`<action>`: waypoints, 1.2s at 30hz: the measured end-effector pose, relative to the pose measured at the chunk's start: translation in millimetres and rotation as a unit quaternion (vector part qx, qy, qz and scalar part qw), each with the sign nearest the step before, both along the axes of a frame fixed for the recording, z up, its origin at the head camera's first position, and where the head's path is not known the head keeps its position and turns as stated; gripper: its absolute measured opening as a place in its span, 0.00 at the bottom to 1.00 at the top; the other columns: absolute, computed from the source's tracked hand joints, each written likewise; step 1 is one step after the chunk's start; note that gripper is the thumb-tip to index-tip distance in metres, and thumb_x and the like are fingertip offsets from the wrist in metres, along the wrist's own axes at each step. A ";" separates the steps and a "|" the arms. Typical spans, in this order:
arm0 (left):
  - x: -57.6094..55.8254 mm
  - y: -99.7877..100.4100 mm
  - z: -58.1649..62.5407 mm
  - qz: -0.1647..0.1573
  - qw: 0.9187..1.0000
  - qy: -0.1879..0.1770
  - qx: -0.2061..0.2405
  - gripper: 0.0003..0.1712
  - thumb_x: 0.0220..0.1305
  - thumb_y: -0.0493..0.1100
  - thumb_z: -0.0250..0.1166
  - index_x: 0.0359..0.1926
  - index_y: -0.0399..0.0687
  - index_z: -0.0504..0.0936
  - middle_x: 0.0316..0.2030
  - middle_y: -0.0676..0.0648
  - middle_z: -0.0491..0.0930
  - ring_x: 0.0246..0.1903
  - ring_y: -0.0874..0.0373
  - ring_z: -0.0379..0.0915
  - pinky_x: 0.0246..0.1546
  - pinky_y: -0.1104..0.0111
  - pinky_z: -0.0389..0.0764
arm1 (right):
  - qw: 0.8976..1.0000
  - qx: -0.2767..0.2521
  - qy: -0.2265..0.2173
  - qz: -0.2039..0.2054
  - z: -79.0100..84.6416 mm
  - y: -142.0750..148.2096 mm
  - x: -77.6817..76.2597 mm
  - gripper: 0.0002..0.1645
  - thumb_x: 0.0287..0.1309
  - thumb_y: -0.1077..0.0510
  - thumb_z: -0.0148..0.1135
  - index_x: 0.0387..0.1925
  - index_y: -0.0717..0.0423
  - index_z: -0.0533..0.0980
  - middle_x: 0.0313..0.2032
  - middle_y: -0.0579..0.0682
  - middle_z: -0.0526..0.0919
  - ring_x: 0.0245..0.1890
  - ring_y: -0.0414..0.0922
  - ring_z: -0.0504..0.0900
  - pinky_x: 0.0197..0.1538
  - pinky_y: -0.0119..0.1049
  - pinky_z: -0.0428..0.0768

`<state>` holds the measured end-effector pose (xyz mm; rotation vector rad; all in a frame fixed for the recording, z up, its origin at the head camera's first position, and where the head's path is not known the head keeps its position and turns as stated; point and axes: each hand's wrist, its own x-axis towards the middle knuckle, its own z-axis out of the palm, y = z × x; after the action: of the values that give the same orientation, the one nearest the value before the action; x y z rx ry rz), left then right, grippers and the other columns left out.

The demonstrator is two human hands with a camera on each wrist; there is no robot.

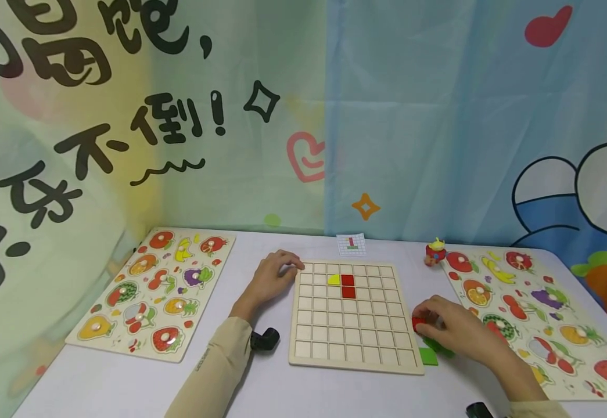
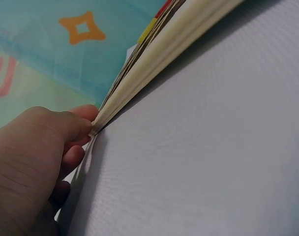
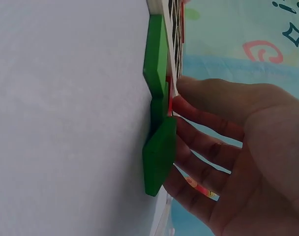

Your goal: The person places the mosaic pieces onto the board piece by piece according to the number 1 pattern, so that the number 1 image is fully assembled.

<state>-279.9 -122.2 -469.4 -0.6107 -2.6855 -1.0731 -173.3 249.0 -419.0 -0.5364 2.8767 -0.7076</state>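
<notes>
A square wooden grid board [image 1: 354,321] lies on the table, with a yellow piece [image 1: 333,280] and two red squares [image 1: 347,287] in its upper cells. At the board's far left corner, my left hand [image 1: 276,276] holds the edge between thumb and fingers; the left wrist view shows the thumb [image 2: 75,127] right at that corner. Beside the right edge, my right hand [image 1: 457,328] pinches a red tile [image 1: 417,324] with thumb and fingertips. Green pieces [image 3: 159,155] lie under and next to that hand, one a green square [image 1: 428,356] against the board.
A small pattern card [image 1: 351,244] lies behind the board. Fruit puzzle boards stand at the left [image 1: 151,290] and right [image 1: 549,325]. A small toy figure [image 1: 435,253] sits by the right one. A printed curtain [image 1: 418,116] hangs behind the table.
</notes>
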 end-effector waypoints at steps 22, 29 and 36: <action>1.1 -0.1 0.7 -0.005 1.000 0.009 0.002 0.07 0.62 0.38 0.60 0.38 0.53 0.83 0.49 0.50 0.80 0.49 0.52 0.72 0.49 0.57 0.66 | 0.998 0.031 0.039 -0.037 -2.4 -3.6 0.6 0.13 0.54 0.50 0.65 0.41 0.48 0.77 0.32 0.40 0.75 0.29 0.33 0.71 0.29 0.29 0.70; 2.1 -0.8 0.1 -0.005 1.000 0.005 0.005 0.07 0.63 0.39 0.60 0.37 0.54 0.83 0.49 0.51 0.80 0.50 0.52 0.72 0.50 0.56 0.66 | 0.997 0.003 0.059 -0.055 -3.6 -8.0 -2.3 0.13 0.55 0.50 0.65 0.40 0.47 0.76 0.33 0.41 0.76 0.30 0.33 0.72 0.30 0.29 0.70; 1.6 -0.9 0.9 -0.006 1.000 0.006 0.009 0.07 0.63 0.39 0.60 0.38 0.55 0.83 0.49 0.51 0.79 0.51 0.52 0.72 0.50 0.56 0.66 | 0.996 -0.028 0.078 -0.044 -1.7 -18.4 -6.1 0.12 0.54 0.52 0.66 0.40 0.49 0.76 0.33 0.41 0.75 0.29 0.34 0.72 0.30 0.28 0.71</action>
<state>-278.4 -123.0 -468.6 -0.6298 -2.6619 -1.0921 -179.4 230.7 -420.6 -0.4944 3.0501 -0.7940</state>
